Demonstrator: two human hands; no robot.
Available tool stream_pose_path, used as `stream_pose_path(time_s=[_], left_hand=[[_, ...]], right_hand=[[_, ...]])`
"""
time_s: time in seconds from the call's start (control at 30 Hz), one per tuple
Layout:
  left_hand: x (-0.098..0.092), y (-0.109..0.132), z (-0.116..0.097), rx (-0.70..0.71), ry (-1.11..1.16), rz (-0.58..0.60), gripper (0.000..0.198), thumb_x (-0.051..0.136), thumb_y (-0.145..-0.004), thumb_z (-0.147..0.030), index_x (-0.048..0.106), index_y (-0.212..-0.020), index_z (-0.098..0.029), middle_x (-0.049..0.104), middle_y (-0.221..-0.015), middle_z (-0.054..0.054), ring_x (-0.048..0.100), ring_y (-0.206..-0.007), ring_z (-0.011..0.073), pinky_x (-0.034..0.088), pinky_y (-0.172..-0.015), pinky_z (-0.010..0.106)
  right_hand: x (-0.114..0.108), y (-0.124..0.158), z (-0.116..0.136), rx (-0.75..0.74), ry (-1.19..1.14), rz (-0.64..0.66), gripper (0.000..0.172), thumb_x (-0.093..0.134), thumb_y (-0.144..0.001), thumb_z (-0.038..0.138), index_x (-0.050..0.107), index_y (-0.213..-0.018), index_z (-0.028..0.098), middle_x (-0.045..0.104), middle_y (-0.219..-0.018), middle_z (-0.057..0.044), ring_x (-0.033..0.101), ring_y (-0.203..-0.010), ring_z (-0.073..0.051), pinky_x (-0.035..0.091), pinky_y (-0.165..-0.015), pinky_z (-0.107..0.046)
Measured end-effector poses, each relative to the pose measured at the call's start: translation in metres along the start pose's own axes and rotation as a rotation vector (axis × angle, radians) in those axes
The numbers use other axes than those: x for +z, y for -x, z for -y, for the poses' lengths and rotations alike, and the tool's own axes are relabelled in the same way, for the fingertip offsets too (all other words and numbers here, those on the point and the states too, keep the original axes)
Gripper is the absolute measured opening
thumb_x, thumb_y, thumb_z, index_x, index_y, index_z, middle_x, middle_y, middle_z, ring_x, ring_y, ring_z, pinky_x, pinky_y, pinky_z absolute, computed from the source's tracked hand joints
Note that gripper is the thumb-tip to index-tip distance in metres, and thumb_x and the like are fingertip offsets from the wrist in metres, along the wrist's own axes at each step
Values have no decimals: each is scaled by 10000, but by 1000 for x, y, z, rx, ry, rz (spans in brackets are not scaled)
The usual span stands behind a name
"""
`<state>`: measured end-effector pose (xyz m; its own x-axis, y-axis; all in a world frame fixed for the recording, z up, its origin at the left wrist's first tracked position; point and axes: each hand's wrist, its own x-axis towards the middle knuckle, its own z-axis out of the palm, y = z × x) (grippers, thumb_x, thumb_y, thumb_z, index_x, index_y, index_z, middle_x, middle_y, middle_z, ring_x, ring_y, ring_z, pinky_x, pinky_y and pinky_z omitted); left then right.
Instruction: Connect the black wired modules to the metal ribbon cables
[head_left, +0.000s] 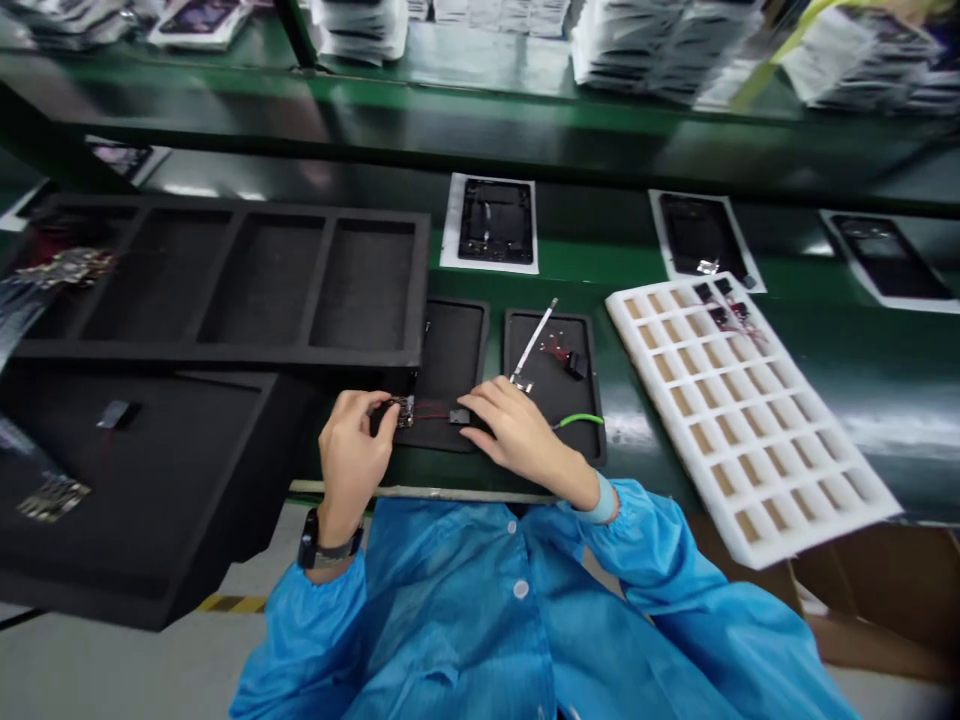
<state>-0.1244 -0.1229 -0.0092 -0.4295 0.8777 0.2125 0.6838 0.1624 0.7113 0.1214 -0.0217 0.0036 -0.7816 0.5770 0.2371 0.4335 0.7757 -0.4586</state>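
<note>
My left hand (354, 450) pinches a small circuit board (405, 410) between thumb and fingers. Two thin red wires (431, 408) run from the board to a small black part (459, 415), which the fingertips of my right hand (514, 435) hold. Both pieces are over the near part of a shallow black tray (450, 350). Beside it, a second black tray (592, 440) holds a black part with red wires (576, 364), a white strip (536, 338) and a green wire (581, 419).
A compartmented black foam tray (322, 290) and a larger black tray (150, 500) with boards lie left. A white grid tray (750, 430) with several black parts is right. Behind are device housings (496, 222) on white sheets and a green shelf (450, 110) with stacks.
</note>
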Motion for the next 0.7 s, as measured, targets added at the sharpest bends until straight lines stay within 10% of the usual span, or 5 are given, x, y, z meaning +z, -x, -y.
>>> stream_pose_path(time_s=[0.2, 0.47, 0.7], left_hand=[[20, -4, -38, 155, 118, 100, 120, 654, -1022, -285, 743, -975, -221, 623, -807, 5, 546, -660, 160, 441, -699, 303], [102, -43, -117, 444, -285, 460, 116, 754, -960, -284, 758, -962, -168, 679, -1124, 166, 607, -1115, 344, 513, -891, 425], [120, -35, -120, 388, -333, 442, 134, 773, -917, -198, 715, -1027, -150, 647, -1169, 177, 583, -1129, 353, 506, -909, 459]], right_hand=[[-72, 46, -81, 434, 63, -337, 142, 723, -983, 363, 682, -1017, 232, 711, -942, -87, 641, -923, -300, 499, -828, -434], [-46, 56, -112, 586, 158, -256, 250, 761, -933, 385, 606, -1043, 223, 616, -739, -12, 589, -704, -247, 395, -659, -346], [-58, 75, -108, 502, -75, -260, 209, 608, -942, 249, 690, -1125, 191, 742, -925, -86, 687, -846, -262, 524, -819, -409]])
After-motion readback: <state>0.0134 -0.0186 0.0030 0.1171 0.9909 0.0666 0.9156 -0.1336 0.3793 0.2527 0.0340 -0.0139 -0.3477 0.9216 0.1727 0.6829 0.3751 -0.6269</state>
